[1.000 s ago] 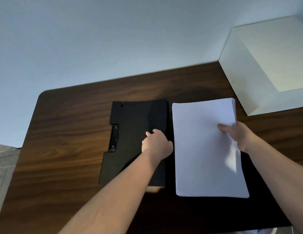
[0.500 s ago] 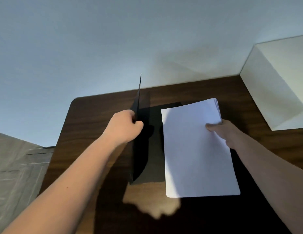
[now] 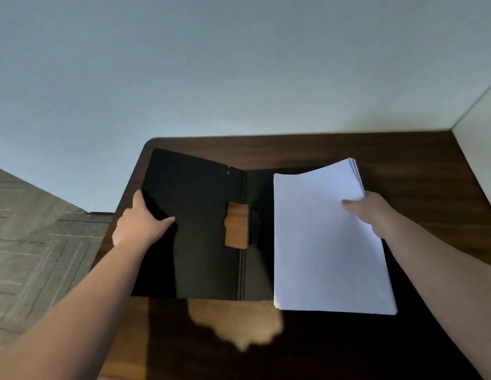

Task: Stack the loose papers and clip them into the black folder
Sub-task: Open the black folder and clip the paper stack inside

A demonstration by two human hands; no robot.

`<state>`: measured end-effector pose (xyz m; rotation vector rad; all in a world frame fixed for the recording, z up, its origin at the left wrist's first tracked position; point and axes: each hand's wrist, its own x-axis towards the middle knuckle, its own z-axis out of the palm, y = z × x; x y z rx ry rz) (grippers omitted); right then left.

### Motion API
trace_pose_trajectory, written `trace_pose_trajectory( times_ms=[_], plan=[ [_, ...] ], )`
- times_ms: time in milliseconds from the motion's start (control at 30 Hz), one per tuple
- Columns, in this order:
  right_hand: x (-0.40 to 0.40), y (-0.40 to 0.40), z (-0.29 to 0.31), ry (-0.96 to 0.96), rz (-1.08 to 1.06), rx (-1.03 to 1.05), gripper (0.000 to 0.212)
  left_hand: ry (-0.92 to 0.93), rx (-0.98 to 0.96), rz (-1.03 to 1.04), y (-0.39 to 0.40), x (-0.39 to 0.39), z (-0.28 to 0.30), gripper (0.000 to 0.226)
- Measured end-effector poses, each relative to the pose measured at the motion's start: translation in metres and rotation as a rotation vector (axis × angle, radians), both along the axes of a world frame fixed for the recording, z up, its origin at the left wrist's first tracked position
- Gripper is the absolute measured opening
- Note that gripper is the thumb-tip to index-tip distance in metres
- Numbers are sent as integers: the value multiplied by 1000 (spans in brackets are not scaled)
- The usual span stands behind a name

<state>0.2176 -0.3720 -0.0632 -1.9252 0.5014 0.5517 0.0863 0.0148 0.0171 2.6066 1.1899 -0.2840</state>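
On dark wood table, left hand grips open folder; right hand apparently pinches papers.

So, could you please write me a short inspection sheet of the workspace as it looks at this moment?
Surface: dark wooden table, with a bright patch of light near its front edge.
Job's things: black folder lies open; its clip sits by the spine. The paper stack covers the folder's right half, with its far corner raised, not yet clipped.
Clutter: nothing seen.
Grippers: left hand grips the outer edge of the folder's open cover; right hand pinches the stack's right edge.
Cables: nothing seen.
Surroundings: pale wall behind the table, white box at the far right, tiled floor to the left.
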Motion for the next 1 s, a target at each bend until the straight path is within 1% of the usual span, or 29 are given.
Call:
trace_pose_trajectory(
  times_ms=[67,100,133,200,300,367,433,533,600,733,800,900,967,1000],
  plan=[
    [0,1,-2,-6,0,-8,40,75,110,-66,-13,7,-11,89],
    [1,1,-3,-9,3,-10,39,59,140,-130,-23,12,-17,83],
    [2,3,-4,-11,6,-13,39,15,123,-206,-35,18,-22,74],
    [4,7,-4,-22,11,-16,39,-74,-18,-325,-62,31,-35,54],
    [9,14,-4,-34,20,-8,36,-62,-190,-368,-99,45,-53,40],
    [11,18,-5,-32,26,-10,35,-1,-243,-359,-116,50,-66,43],
    [11,19,-8,-34,36,-15,35,57,-281,-354,-126,52,-76,53],
    [11,20,-13,-39,50,-35,34,81,-230,-392,-130,54,-89,60],
    [12,20,-15,-42,62,-51,33,75,-173,-435,-130,54,-93,54],
    [14,25,-18,-52,67,-68,36,3,-109,-495,-131,51,-96,31],
    [13,29,-19,-59,75,-73,35,-17,-88,-518,-130,53,-97,24],
    [12,33,-21,-85,67,-99,32,30,-57,-561,-129,58,-93,25],
    [11,34,-22,-97,66,-127,31,54,-93,-554,-127,61,-89,27],
    [11,34,-22,-100,71,-142,30,56,-112,-558,-126,61,-89,22]
  ],
)
